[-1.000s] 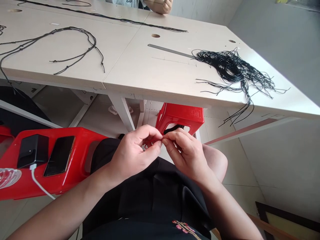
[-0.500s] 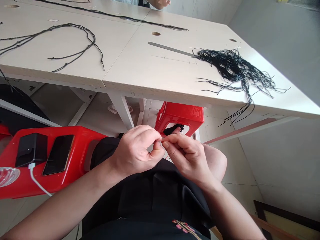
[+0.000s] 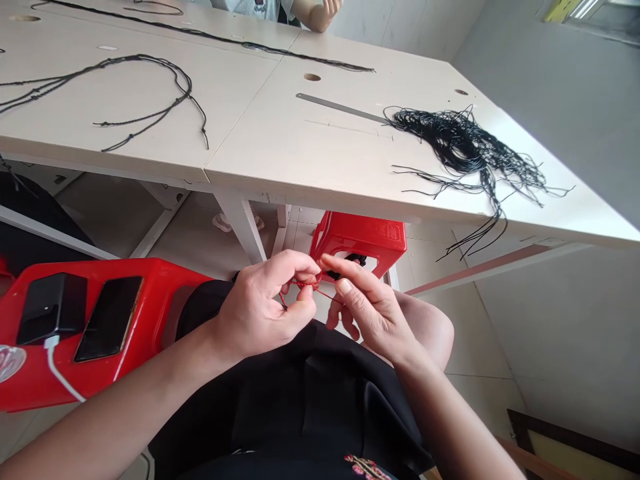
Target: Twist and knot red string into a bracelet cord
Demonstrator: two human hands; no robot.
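Observation:
A thin red cord (image 3: 304,285) is pinched between the thumb and fingers of my left hand (image 3: 265,300), above my lap. Part of it hangs as a small loop with a dark bit under those fingers. From there a taut strand runs right to my right hand (image 3: 367,307), where it passes in behind the thumb and lower fingers. The index finger of that hand stretches toward my left fingertips, apart from the thumb. Exactly how the right fingers grip the strand is partly hidden.
On the pale table (image 3: 260,153) lie a black cord bundle (image 3: 463,143), a metal ruler (image 3: 340,107) and knotted black cords (image 3: 150,59). A red stool (image 3: 150,280) at left holds a phone (image 3: 109,319) and a black box (image 3: 53,308). Another person's arm (image 3: 315,15) rests across the table.
My hands were pinched together at the fingertips. Now the right index finger has lifted and straightened, its lower fingers have spread, and more of the red cord shows. The view has shifted slightly.

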